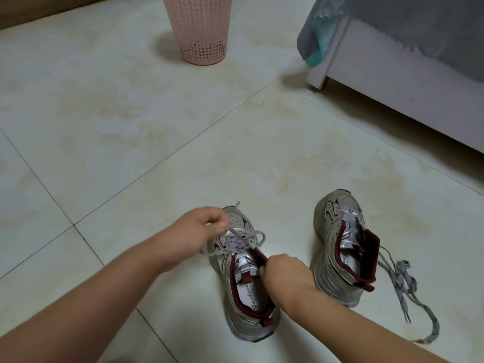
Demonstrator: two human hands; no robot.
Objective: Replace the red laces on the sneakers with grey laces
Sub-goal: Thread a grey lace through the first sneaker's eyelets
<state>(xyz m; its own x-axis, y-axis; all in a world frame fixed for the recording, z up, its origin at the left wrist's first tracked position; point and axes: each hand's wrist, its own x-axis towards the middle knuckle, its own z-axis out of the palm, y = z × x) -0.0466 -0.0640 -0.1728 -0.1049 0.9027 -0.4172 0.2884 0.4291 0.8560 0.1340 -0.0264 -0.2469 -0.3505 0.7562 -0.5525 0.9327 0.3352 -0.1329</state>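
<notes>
**Colours and patterns in the scene**

Two silver-grey sneakers, the left sneaker (243, 284) and the right sneaker (340, 247), show dark red collar linings and black line accents; the left one's insole is white with dark script lettering. The threaded lace (239, 243) and the loose lace (408, 286) are pale grey with short dark dashes. The floor (157, 142) is cream tile with yellowish mottling and thin dark joints. The basket (201, 30) is pink with a perforated lattice. The bed frame (392, 82) is white, draped in grey cloth (419, 24) with a teal edge.

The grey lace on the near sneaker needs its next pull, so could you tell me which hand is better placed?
Probably the left hand: it already pinches the grey lace above the near sneaker, while the right hand grips its collar.
</notes>
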